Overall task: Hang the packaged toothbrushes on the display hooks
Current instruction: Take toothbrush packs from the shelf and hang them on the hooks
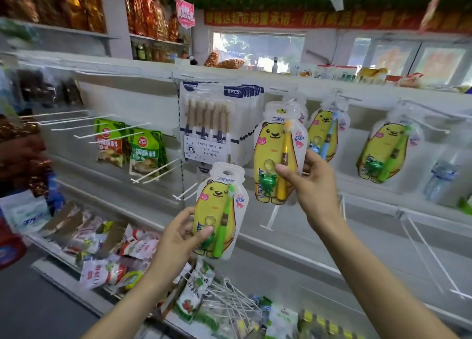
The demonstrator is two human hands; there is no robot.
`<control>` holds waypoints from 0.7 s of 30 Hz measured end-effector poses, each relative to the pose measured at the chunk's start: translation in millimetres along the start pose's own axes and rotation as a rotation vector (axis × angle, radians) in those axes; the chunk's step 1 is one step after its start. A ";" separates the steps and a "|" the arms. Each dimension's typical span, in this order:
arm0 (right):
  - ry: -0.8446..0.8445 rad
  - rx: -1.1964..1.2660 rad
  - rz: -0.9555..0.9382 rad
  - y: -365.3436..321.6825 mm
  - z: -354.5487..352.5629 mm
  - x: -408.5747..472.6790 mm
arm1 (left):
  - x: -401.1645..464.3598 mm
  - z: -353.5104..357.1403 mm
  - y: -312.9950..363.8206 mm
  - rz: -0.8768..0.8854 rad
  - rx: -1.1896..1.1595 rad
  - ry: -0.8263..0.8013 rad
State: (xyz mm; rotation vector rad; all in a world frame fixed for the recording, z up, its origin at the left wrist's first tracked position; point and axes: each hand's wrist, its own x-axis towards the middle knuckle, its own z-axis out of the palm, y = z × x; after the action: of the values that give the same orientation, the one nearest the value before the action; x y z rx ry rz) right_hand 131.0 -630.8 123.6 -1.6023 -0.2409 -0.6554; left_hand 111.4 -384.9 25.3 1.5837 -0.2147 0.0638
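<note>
My left hand (178, 239) has its grip clamped on a green-brush bear pack (219, 211), held below the six-piece toothbrush packs (207, 124) hanging on the rack. My right hand (310, 183) pinches a yellow-brush bear pack (277, 152) just right of those packs, its top up at a hook, beside a hung blue-brush bear pack (324, 134).

Both forearms bare, reaching up and forward from the lower edge of view. Left hand (178, 236) lower, nearer the body; thumb lies across the front of a green toothbrush pack (217, 211), fingers behind it. Right hand (310, 185) raised higher, arm extended further; thumb presses the front of a yellow toothbrush pack (277, 152), fingers curled behind its right edge. Wrists straight, hands apart.
</note>
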 end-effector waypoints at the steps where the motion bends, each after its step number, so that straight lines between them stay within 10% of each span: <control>1: 0.012 -0.005 0.011 1.5 3.1 2.7 | 1.7 -3.6 0.2 0.000 0.001 -0.007; 21: 0.162 -0.023 0.086 54.1 18.3 79.4 | 25.6 -18.3 3.7 0.001 -0.143 -0.045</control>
State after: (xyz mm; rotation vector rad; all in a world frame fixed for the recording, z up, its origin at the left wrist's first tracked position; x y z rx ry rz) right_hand 228.4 -639.0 120.7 -1.5633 -0.0447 -0.7196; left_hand 137.5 -369.1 33.9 1.4432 -0.2500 0.0134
